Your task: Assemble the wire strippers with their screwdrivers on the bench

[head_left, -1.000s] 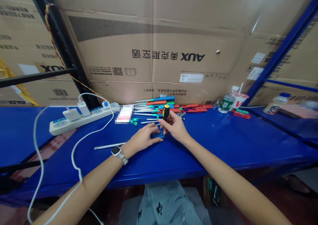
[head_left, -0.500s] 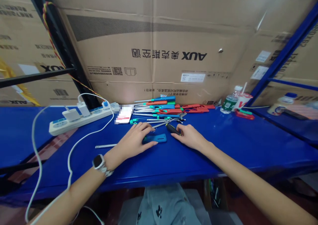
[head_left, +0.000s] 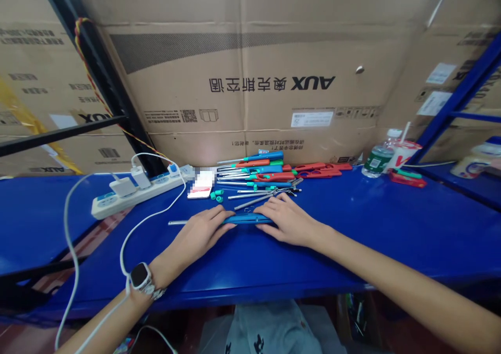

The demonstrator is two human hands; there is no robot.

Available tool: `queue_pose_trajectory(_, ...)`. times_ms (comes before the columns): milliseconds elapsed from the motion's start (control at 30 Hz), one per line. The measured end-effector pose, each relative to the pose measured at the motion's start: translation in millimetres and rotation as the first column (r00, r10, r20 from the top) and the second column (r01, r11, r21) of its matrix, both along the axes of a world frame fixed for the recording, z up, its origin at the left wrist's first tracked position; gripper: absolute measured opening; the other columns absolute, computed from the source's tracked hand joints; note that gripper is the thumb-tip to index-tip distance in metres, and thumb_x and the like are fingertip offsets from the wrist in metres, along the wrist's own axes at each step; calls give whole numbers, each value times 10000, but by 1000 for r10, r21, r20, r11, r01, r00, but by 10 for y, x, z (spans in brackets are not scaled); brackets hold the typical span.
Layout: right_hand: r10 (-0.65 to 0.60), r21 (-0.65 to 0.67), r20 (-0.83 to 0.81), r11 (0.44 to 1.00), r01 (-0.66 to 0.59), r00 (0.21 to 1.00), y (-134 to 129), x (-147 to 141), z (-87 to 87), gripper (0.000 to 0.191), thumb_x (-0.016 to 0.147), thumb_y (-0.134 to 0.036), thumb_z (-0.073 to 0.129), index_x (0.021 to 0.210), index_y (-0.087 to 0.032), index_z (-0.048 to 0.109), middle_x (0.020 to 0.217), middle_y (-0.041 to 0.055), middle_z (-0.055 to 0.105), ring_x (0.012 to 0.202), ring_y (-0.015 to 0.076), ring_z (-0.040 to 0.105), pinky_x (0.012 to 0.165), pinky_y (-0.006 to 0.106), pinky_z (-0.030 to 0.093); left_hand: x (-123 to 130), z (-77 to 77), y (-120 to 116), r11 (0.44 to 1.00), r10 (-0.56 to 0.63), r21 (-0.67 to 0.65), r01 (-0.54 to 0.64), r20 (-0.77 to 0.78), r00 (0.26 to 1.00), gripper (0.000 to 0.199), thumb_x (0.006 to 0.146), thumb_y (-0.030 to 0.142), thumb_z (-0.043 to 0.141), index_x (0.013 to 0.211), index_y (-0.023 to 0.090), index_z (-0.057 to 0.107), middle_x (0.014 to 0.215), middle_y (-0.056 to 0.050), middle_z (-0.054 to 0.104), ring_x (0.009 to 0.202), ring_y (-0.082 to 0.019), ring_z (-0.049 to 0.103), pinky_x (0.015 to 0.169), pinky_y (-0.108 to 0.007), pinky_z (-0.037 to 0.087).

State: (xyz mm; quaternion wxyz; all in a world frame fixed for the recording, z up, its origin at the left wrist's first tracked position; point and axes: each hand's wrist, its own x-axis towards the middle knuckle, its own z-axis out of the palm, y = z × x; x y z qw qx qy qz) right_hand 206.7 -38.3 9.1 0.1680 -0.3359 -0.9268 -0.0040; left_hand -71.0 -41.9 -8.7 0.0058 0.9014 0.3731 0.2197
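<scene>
A blue long-nosed lighter [head_left: 246, 218] lies level just above or on the blue tabletop, its metal tube pointing left. My left hand [head_left: 203, 231] is closed around its left part, thumb on the near side. On its right end my right hand [head_left: 291, 221] is closed too, fingers over the top and thumb in front. A seam or gap runs along the blue handle between the hands. Loose metal tubes [head_left: 250, 202] and thin wire parts lie just beyond. Small green caps [head_left: 217, 195] sit behind my left hand.
Behind lies a pile of blue, orange and red lighters [head_left: 270, 172]. A white power strip [head_left: 136, 192] with trailing cable is at left, a phone-like card [head_left: 201, 184] beside the pile. A water bottle [head_left: 376, 158] and a cup [head_left: 403, 156] stand right. A large cardboard box [head_left: 242, 51] closes the back.
My right hand has moved from a black-and-yellow screwdriver handle to the blue lighter's right end. The screwdriver no longer shows. My left hand has closed on the lighter, which is now turned on edge.
</scene>
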Motion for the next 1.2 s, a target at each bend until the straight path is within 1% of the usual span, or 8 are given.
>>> queue_pose_trajectory(133,4,36,-4,999,-4,1000,201,118,102,352,1040,-327,512,1371,-234,588,1223,115,715,1092,278,649,937,448,442,79,167,164,988,-33,153,27,31,999,375,1083,405,412,1371,235,582,1179,-102,668,1012,-251,671,881,-417,574)
queue_pose_trajectory(300,-126,118,22,985,122,992,694,488,271,456,1054,-396,459,1462,-199,517,1242,161,663,1096,306,632,936,453,469,387,361,891,974,-65,218,63,3,998,333,1050,259,453,1334,205,618,1199,-128,664,1088,-286,627,979,-493,518)
queue_pose_trajectory(367,-179,139,54,975,171,982,929,616,311,433,1051,-365,462,1439,-184,529,1225,167,665,1099,315,628,925,455,473,524,377,1209,983,-37,181,36,0,999,340,1023,196,454,1309,207,638,1193,-128,651,1109,-288,615,985,-479,511)
queue_pose_trajectory(433,-226,146,85,966,212,970,1139,707,328,386,1035,-318,498,1394,-184,546,1265,163,662,1153,318,618,951,459,460,634,349,1455,989,9,148,-9,-1,1000,316,1008,186,456,1228,196,683,1059,-118,649,1034,-287,627,938,-461,525)
queue_pose_trajectory(533,-274,98,48,958,269,960,1359,759,313,360,990,-278,587,1329,-162,554,1223,143,693,1139,300,637,985,453,446,712,243,1653,990,46,130,-56,79,996,265,998,203,488,1174,193,685,1031,-101,637,1026,-273,633,938,-434,527)
queue_pose_trajectory(700,-240,58,-24,969,241,971,1485,711,230,244,948,-274,653,1174,-186,628,1240,124,666,1139,274,625,984,427,464,660,40,1692,990,13,138,-36,168,986,201,998,192,495,1103,185,666,1090,-100,646,1057,-265,629,965,-446,526)
queue_pose_trajectory(800,-245,57,-22,968,246,969,1476,691,183,264,960,-312,635,1197,-197,637,1258,126,645,1153,287,605,985,448,463,614,-25,1683,990,8,138,-30,160,987,188,999,181,493,1064,170,670,1097,-112,655,1059,-272,626,967,-463,523)
queue_pose_trajectory(1200,-283,66,-265,949,310,922,1294,722,77,312,962,-311,558,1242,-196,629,1237,126,632,1174,305,556,986,478,437,626,10,1523,983,50,169,-76,155,987,210,996,191,490,1130,188,651,1170,-119,664,1120,-289,620,992,-471,506)
